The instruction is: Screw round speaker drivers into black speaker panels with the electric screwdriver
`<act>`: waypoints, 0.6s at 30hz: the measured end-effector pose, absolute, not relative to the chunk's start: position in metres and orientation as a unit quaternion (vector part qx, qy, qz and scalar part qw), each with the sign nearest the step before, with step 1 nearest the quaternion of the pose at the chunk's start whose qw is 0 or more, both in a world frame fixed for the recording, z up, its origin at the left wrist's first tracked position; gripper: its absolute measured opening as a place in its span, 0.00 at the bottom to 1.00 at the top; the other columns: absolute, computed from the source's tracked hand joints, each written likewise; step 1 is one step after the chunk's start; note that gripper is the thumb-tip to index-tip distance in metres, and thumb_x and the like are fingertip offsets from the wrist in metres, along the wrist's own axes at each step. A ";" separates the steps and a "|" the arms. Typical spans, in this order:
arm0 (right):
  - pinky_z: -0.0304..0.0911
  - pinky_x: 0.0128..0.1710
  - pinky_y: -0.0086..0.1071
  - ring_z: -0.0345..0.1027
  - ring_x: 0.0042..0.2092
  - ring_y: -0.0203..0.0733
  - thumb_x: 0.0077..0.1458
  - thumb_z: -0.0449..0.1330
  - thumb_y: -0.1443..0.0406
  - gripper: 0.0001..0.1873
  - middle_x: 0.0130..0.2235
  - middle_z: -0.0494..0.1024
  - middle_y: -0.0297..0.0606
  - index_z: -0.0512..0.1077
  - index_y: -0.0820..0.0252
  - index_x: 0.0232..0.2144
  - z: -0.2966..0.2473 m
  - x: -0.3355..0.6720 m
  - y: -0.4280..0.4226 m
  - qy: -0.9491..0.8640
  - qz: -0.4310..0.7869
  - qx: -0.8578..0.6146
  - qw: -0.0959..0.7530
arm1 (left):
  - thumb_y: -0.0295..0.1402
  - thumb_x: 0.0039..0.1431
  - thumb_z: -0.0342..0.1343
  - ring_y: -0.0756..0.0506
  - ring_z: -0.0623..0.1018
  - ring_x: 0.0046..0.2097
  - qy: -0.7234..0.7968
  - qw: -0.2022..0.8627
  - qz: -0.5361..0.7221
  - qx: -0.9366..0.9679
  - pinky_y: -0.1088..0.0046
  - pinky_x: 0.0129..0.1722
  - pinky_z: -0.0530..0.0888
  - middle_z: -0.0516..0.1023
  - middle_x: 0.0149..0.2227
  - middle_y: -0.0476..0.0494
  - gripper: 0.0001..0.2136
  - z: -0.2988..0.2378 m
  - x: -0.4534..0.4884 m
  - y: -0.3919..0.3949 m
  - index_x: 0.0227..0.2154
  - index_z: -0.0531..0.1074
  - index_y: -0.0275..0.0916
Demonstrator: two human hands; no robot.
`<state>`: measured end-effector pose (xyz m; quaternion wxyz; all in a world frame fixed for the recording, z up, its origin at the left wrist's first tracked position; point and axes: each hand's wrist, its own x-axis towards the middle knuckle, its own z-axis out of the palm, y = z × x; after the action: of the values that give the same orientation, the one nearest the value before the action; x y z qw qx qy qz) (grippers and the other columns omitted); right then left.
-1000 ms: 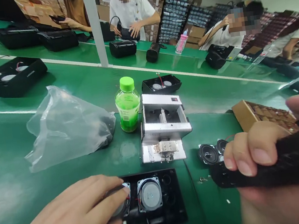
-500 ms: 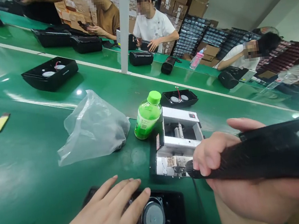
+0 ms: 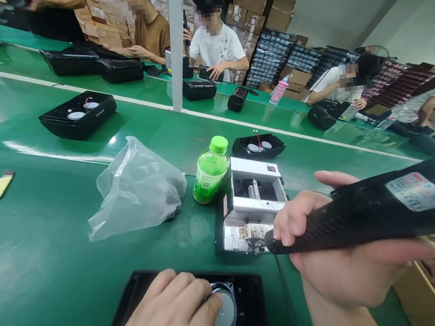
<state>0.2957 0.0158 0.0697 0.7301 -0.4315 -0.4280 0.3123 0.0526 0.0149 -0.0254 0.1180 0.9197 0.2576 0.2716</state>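
My right hand (image 3: 334, 260) is wrapped around a black electric screwdriver (image 3: 340, 216) with a silvery label on its body. Its front end points left, at the front of a white and black screw feeder (image 3: 250, 201); the bit is too small to make out. Lower down, my left hand (image 3: 169, 319) lies over a black speaker panel (image 3: 248, 303), fingers curled and close together. The index fingertip meets a round grey speaker driver (image 3: 226, 311) set in that panel. What the other fingertips touch is hidden under the hand.
Left of the feeder stand a green-capped bottle (image 3: 210, 169) and a clear plastic bag (image 3: 136, 189). Black speaker housings (image 3: 78, 114) lie farther off, one behind the feeder (image 3: 258, 146). A white post (image 3: 178, 45) rises mid-bench. Several people sit across, with stacked cartons behind.
My left hand has curled its stretched fingers and drawn them down onto the panel and driver. The screwdriver has shifted slightly left in view, its label now showing more; the whole view has shifted slightly.
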 end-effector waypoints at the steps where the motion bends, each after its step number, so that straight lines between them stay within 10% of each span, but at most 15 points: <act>1: 0.66 0.23 0.35 0.66 0.21 0.40 0.51 0.61 0.24 0.41 0.23 0.76 0.26 0.75 0.44 0.49 0.068 0.297 0.016 -0.443 0.316 -0.427 0.722 | 0.36 0.65 0.68 0.43 0.81 0.41 0.257 0.116 0.255 0.925 0.61 0.43 0.71 0.84 0.42 0.51 0.10 -0.020 0.053 0.016 0.47 0.79 0.46; 18: 0.63 0.19 0.34 0.63 0.19 0.41 0.53 0.61 0.25 0.44 0.22 0.75 0.27 0.73 0.45 0.56 0.067 0.292 0.001 -0.385 0.306 -0.432 0.756 | 0.35 0.61 0.74 0.43 0.80 0.39 0.272 0.140 0.213 0.928 0.62 0.43 0.72 0.83 0.40 0.52 0.13 -0.007 0.046 0.014 0.45 0.78 0.45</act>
<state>0.2921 0.0006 0.0666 0.7558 -0.4322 -0.3852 0.3060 0.0460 0.0143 -0.0065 0.1396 0.9279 0.2724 0.2127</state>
